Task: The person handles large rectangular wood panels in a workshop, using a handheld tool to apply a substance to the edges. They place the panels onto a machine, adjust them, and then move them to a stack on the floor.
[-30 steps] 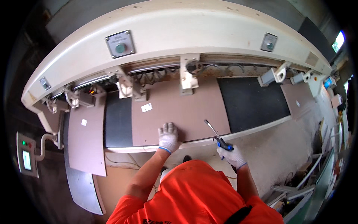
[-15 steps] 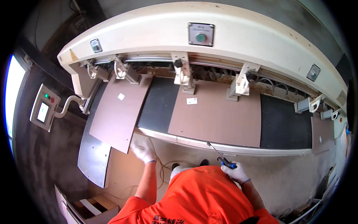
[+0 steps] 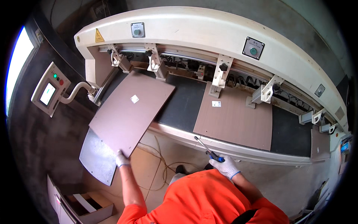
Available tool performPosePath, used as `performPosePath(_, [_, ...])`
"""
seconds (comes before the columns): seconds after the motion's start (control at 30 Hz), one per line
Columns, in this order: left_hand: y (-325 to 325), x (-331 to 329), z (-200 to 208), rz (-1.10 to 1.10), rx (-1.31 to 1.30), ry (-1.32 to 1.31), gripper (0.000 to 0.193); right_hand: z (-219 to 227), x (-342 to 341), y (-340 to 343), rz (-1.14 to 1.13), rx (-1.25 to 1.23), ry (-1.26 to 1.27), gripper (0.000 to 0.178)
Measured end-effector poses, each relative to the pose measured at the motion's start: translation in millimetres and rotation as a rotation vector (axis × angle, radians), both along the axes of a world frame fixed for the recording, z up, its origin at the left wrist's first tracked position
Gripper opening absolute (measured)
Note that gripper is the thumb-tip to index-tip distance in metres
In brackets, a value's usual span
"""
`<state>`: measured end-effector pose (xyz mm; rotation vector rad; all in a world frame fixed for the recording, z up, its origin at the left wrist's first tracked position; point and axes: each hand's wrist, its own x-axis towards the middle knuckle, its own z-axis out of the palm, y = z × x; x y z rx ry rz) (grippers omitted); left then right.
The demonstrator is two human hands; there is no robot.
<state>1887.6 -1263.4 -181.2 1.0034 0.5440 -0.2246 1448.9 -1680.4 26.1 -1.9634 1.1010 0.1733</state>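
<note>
My left hand (image 3: pixel 122 158), in a white knit glove, grips the near corner of a brown flat panel (image 3: pixel 128 115) with a small white label. This panel lies askew on the machine's black bed, its near end reaching over a grey metal side plate (image 3: pixel 97 156). The left thumb shows on top; the other fingers are hidden beneath. In my right gloved hand (image 3: pixel 225 166) is an air blow gun (image 3: pixel 213 154), black and blue with a thin metal nozzle pointing up-left, held before the bed's front edge. A second labelled panel (image 3: pixel 238 121) lies mid-bed under the clamps.
A cream machine beam (image 3: pixel 179 28) with green buttons arches over the bed. Clamp blocks (image 3: pixel 220 76) hang below it. A control panel on a bent arm (image 3: pixel 52 89) stands left. An open carton (image 3: pixel 106 206) and a yellowish hose (image 3: pixel 163 170) are on the floor. Another panel (image 3: pixel 320 145) lies far right.
My left hand has closed on the left panel's near corner. That panel has turned and come away from the clamp at its far end. My view has swung left; the blow gun stays in my right hand.
</note>
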Motion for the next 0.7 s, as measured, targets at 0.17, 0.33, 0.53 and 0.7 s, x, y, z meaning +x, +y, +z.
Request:
performPosePath(0.17, [139.7, -41.8, 29.5, 0.074, 0.159, 0.003, 0.041, 10.2, 36.7, 33.9, -0.028, 0.095, -0.054, 0.049])
performPosePath(0.33, [215.3, -95.3, 40.6, 0.236, 0.186, 0.097, 0.04, -0.7, 59.8, 49.1, 0.058, 0.096, -0.028, 0.051])
performPosePath(0.53, [248.7, -114.3, 23.2, 0.223, 0.248, 0.162, 0.049, 2.1, 77.3, 60.3, 0.104, 0.033, 0.062, 0.054])
performPosePath(0.7, [250.3, -120.0, 8.6, 0.342, 0.265, 0.278, 0.068, -7.5, 63.1, 65.6, 0.059, 0.046, 0.04, 0.053])
